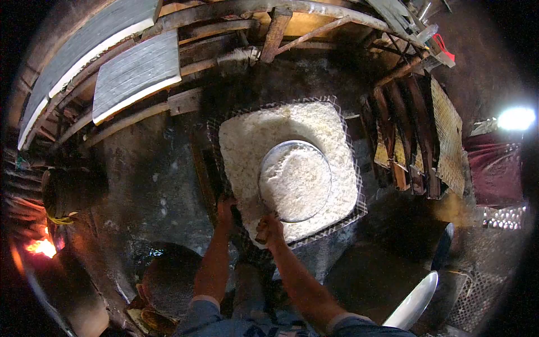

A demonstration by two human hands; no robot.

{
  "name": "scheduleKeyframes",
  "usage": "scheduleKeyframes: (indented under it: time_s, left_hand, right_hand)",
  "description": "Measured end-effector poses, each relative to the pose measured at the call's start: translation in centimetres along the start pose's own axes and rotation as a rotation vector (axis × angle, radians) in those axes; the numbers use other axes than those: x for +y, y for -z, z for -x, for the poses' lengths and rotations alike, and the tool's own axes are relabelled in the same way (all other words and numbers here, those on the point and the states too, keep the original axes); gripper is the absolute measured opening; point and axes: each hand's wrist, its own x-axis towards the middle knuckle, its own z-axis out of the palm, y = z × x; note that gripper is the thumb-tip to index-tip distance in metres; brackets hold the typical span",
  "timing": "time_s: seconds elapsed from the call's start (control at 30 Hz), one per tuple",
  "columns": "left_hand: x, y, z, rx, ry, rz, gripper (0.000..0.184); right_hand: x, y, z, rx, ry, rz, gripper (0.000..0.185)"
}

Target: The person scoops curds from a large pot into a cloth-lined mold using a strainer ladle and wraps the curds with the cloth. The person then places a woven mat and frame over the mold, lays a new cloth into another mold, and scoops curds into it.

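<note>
A wide, squarish woven basket (359,194) holds a broad bed of white, crumbly food, whose kind I cannot make out. Over this bed is a round, thin-rimmed pan or sieve (330,197), heaped with the same white crumbs. My right hand (271,229) is closed around its short handle (261,238) at the near side. At the basket's left edge, my left hand (225,210) appears closed on the rim; its fingers are dark and partly hidden.
A fire (42,246) burns at far left. Pale flat slabs (137,73) lie on a pole rack (224,11) at upper left. Dark wooden pieces (412,132) stand at right, near a bright lamp (516,119). A shiny metal dish (415,303) is at lower right, a dark basket (171,278) at lower left.
</note>
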Motion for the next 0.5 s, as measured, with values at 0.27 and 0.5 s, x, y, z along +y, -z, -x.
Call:
scheduleKeyframes:
  time_s: [0.27, 0.5]
  left_hand:
    - [7.1, -5.0, -1.7, 0.087, 0.288, -0.185, 0.079]
    - [7.7, -3.0, -2.3, 0.015, 0.273, -0.182, 0.077]
  right_hand:
    - [-0.1, -5.1, -2.4, 0.063, 0.752, 0.49, 0.024]
    - [-7.9, -8.3, -2.5, -0.431, -0.137, -0.826, 0.025]
